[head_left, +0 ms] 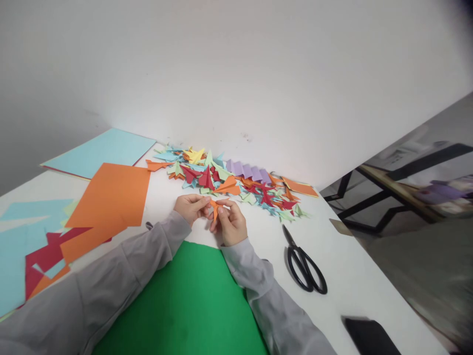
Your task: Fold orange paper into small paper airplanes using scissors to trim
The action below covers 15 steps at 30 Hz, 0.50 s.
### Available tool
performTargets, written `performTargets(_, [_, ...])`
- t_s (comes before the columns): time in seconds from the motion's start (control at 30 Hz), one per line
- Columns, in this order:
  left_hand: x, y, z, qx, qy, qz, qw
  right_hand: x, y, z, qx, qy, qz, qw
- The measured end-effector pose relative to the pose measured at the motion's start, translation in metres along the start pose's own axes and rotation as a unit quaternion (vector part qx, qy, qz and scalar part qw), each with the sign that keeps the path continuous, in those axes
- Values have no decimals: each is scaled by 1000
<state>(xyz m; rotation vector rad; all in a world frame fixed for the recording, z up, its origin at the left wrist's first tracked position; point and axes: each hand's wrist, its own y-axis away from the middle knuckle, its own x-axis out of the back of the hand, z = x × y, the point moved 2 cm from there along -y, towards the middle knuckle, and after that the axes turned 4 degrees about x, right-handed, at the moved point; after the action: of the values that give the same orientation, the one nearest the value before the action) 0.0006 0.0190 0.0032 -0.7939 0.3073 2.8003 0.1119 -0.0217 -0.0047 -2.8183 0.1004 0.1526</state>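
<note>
Between my two hands, above the white table, is a small folded orange paper piece (215, 210). My left hand (192, 207) pinches its left side with thumb and fingertips. On the other side, my right hand (231, 222) grips it between thumb and fingers, partly covering it. Just beyond the hands lies a pile of small folded paper shapes (207, 177) in red, orange, green, blue and yellow. A pleated purple paper strip (248, 171) rests at the back of that pile.
Black-handled scissors (305, 268) lie to the right, with a dark flat object (371, 335) nearer the edge. At left are an orange sheet (111, 195), a light blue sheet (99, 153) and red offcuts (44, 251). A wall (236, 74) stands behind the table (351, 281).
</note>
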Motion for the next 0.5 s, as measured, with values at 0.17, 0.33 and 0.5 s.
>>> performTargets(0.17, [1, -2, -2, -5, 8, -2, 1000, 1, -1, 1, -3, -9, -4, 1000])
performTargets(0.33, [1, -1, 0, -5, 0, -1, 1000, 2, -2, 2, -15, -18, -2, 1000])
performTargets(0.5, [1, -1, 0, -3, -25, -24, 999, 2, -2, 3, -18, -23, 1, 1000])
